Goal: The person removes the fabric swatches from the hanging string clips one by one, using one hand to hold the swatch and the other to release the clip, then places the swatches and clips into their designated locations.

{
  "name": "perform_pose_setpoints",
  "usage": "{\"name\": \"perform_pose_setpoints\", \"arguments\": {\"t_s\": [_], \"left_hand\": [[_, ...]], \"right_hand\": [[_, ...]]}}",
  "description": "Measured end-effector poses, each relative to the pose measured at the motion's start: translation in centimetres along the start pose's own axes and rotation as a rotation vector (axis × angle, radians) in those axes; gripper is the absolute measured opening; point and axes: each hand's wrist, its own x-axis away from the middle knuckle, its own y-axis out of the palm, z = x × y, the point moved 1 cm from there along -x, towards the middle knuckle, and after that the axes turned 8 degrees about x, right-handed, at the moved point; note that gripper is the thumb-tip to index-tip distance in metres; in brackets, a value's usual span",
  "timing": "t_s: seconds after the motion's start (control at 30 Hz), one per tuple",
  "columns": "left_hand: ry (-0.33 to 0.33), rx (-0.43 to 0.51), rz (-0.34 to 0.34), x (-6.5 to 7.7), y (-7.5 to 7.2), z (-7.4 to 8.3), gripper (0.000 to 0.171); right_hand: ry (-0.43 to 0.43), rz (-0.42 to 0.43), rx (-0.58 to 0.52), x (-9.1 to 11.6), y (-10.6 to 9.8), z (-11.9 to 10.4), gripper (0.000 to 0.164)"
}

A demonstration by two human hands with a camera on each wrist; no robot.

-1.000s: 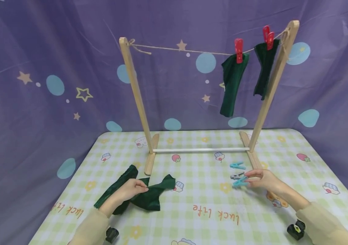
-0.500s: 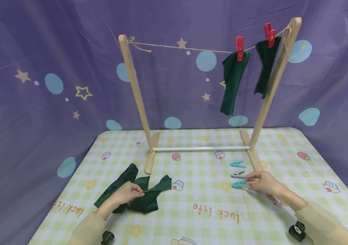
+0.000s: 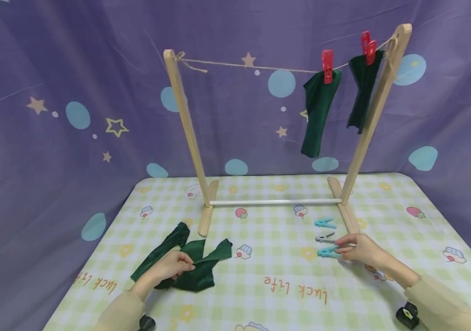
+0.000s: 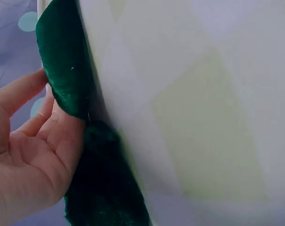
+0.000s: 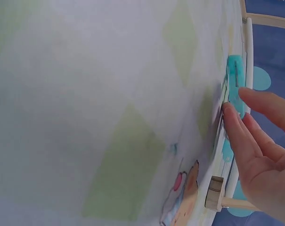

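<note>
My left hand [image 3: 173,265] pinches a crumpled dark green cloth [image 3: 202,275] between thumb and fingers at the table's left. A second green cloth [image 3: 162,250], long and rolled-looking, lies just beyond that hand. In the left wrist view, the velvety cloth [image 4: 64,56] meets the fingertips. On the right, my right hand [image 3: 359,250] pinches the end of the nearest light blue clothespin [image 3: 327,252], which lies low at the tabletop. A grey clothespin [image 3: 324,238] and another light blue clothespin [image 3: 325,223] lie just past it.
A wooden frame [image 3: 187,128] with a string line [image 3: 252,66] stands at the back. Two green cloths [image 3: 319,115] hang near its right post [image 3: 374,119], held by red clothespins [image 3: 327,66]. A white rod [image 3: 274,202] joins the feet low across the table.
My left hand has drawn the crumpled green cloth slightly left and toward me. My right hand stays at the nearest light blue clothespin, its fingers shifted slightly. The head view has moved a little.
</note>
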Motion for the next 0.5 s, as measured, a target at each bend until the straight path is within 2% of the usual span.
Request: {"name": "perform_pose_setpoints", "arguments": {"t_s": [0.13, 0.27, 0.4, 0.5], "left_hand": [[0.092, 0.019, -0.006, 0.0, -0.4, 0.1, 0.020], [0.194, 0.059, 0.019, 0.0, -0.9, 0.5, 0.020], [0.249, 0.081, 0.044, -0.1, -1.1, 1.2, 0.022], [0.270, 0.075, 0.050, -0.3, -1.1, 1.9, 0.025]], "right_hand": [[-0.010, -0.025, -0.007, 0.0, -0.3, 0.0, 0.039], [-0.007, -0.016, 0.043, 0.1, -1.0, -0.4, 0.041], [-0.034, 0.019, 0.142, 0.1, -1.9, -1.2, 0.041], [-0.067, 0.046, 0.168, 0.1, -2.8, -2.1, 0.041]]}}
